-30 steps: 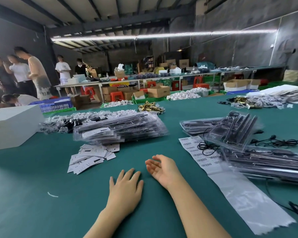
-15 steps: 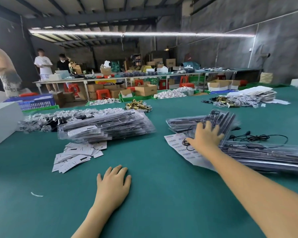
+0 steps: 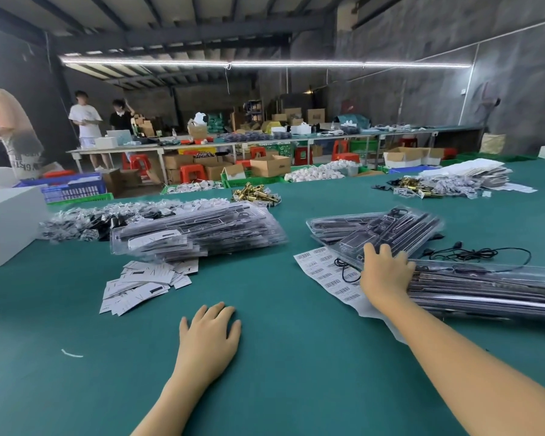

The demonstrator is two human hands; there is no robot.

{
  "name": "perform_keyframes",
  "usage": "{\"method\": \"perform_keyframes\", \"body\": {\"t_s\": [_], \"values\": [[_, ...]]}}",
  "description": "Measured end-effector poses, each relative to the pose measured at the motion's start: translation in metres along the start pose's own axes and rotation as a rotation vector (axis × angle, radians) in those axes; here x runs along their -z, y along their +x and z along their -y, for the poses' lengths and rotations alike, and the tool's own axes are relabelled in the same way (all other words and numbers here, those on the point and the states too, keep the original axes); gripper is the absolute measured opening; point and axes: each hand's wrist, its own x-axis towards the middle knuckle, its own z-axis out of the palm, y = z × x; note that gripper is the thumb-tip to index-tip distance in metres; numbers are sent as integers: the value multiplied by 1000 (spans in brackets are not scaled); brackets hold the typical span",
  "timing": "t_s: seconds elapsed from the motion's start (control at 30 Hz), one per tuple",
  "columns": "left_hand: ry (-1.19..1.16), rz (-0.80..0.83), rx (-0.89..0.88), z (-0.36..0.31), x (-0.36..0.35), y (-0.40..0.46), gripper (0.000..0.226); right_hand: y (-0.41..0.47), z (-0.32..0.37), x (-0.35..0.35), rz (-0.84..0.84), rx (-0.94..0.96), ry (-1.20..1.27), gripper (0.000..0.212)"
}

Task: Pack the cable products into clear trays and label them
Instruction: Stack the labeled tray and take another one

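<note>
Leftmost, taking the green table (image 3: 296, 357) as our landmark, we see a white box (image 3: 7, 228) at its left edge and, toward the middle, a pile of clear trays (image 3: 195, 234) already filled with cables, with loose white cards (image 3: 145, 281) just in front of it. We read this pile as finished or nearly finished work, though we cannot tell whether each tray is labelled. Near the table's front edge, the left hand (image 3: 210, 333) rests palm-down on the cloth, fingers straight and holding nothing. Further right, the right hand (image 3: 386, 273) lies on the near end of a stack of clear trays (image 3: 485, 287), fingers spread over a tilted tray (image 3: 381, 237); we cannot tell whether it grips one. A barcode label sheet (image 3: 321, 269) lies under that wrist, many labels unpeeled, and a loose black cable (image 3: 472, 254) sits behind the stack. We judge packing well advanced, with labelling and some cables left.
</note>
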Motion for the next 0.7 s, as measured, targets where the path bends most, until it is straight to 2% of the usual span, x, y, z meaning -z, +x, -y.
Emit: {"method": "perform_keyframes", "body": {"t_s": [0.13,0.3,0.4,0.53,0.7], "values": [[-8,-13,-5,0,1,0,34,-14,14,2,-93,99,-54,50],[-10,-26,-4,0,0,1,35,-46,33,6,-235,102,105,36],[-12,-35,-7,0,1,0,35,-54,49,23,-426,224,275,33],[-23,-61,-21,1,0,1,30,-67,75,45,-677,483,491,29],[-413,-250,-26,4,6,-2,18,-99,106,44,-783,690,516,16]]}}
